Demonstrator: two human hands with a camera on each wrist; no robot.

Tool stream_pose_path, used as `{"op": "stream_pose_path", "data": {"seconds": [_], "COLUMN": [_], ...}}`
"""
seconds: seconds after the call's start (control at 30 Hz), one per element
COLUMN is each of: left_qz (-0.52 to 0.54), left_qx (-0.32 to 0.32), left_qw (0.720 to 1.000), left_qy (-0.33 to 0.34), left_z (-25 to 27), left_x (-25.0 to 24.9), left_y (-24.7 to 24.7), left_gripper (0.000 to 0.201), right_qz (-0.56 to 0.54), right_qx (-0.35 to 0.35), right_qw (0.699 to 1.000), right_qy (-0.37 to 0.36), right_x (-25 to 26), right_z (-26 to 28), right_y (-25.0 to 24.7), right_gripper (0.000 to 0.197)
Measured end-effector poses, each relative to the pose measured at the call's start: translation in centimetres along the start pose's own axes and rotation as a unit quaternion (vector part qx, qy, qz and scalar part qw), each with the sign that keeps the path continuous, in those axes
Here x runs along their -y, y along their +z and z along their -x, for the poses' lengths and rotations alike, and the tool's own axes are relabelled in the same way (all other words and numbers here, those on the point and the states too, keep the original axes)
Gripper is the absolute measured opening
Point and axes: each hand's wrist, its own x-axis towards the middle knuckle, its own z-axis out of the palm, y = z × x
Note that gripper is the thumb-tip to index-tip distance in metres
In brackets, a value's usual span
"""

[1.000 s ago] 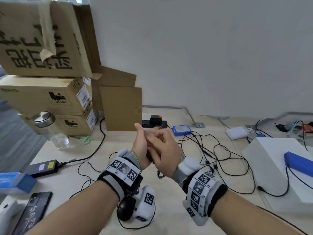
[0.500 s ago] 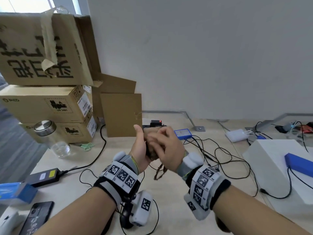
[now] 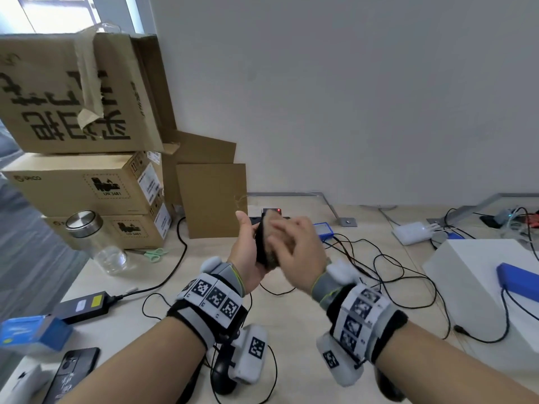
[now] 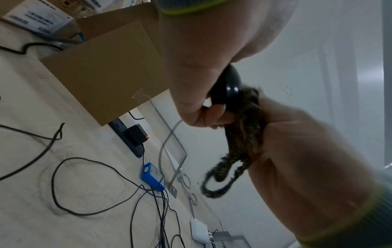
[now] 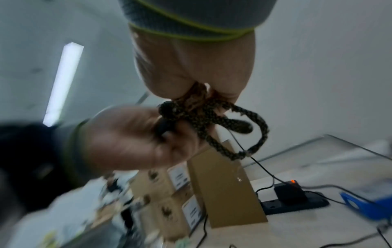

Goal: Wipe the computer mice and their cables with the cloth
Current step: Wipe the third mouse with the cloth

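Up close, mouse (image 4: 228, 85) glossy black — cloth (image 4: 244, 134) mottled brown.

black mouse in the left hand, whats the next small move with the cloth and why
Probably turn the black mouse in the left hand and rub on: the right hand presses the bunched brown cloth against only one side, and its cable hangs unwiped below.

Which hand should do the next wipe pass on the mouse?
Right. The right hand already grips the cloth against the mouse; the left hand holds that mouse, so it likely just steadies.
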Motion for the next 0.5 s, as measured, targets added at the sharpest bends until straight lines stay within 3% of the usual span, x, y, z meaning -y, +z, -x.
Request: {"op": "stream_pose_path", "data": {"seconds": [0.1, 0.17, 0.3, 0.37, 0.43, 0.5], "left_qz": [-0.017, -0.033, -0.091, -0.098, -0.082, -0.036], "left_qx": [-0.007, -0.008, 0.004, 0.004, -0.003, 0.006], "left_qw": [1.000, 0.999, 0.995, 0.993, 0.995, 0.999], "left_qy": [-0.022, -0.010, 0.049, 0.063, 0.058, 0.032], "left_z": [0.4, 0.6, 1.2, 1.4, 1.4, 1.3], "left_x": [-0.1, 0.0, 0.3, 0.5, 0.4, 0.1], "left_y": [0.5, 0.5, 0.3, 0.3, 0.6, 0.9], "left_gripper": [0.094, 0.094, 0.088, 0.087, 0.083, 0.087], "right_qz": [0.037, 0.051, 0.019, 0.020, 0.026, 0.034], "right_qx": [0.042, 0.014, -0.066, -0.072, -0.070, -0.045], "right_qw": [0.991, 0.989, 0.997, 0.995, 0.997, 0.996], "right_qy": [-0.118, -0.135, 0.046, 0.068, 0.026, -0.070], "right_x": [1.0, 0.1, -1.5, -1.2, 0.2, 1.7], "right_z": [1.6, 0.8, -2.4, -2.4, -1.0, 0.8], "right_y": [0.3, -0.3, -1.6, -1.8, -1.3, -0.6], "right_gripper": [0.031, 0.029, 0.039, 0.039, 0.031, 0.029]}}
